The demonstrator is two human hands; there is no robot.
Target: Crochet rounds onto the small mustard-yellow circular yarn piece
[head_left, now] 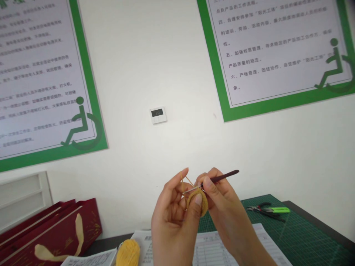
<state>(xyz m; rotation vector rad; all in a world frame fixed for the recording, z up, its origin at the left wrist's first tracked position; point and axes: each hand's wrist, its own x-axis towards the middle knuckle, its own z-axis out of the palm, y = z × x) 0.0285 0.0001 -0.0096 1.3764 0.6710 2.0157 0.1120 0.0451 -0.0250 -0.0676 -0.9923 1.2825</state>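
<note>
Between the thumb and fingers of my left hand (174, 221) is a small round piece of mustard-yellow crochet (204, 204). A strand of yellow yarn (189, 180) runs from its top edge over my raised left index finger. My right hand (224, 207) grips a crochet hook (224, 176) with a dark brown handle, thumb against the fingers. The thin metal shaft of the hook points left and lies across the top edge of the crochet piece. Whether a loop sits on the hook is too small to tell. Both hands are held close together above the table.
A ball of yellow yarn (128, 252) lies by printed papers (210, 248) on the table. On the green cutting mat (302, 232) at right are pliers (264, 211) and a bright green-handled tool (279, 210). Dark red gift bags (66, 232) stand at left. Green-framed posters hang behind.
</note>
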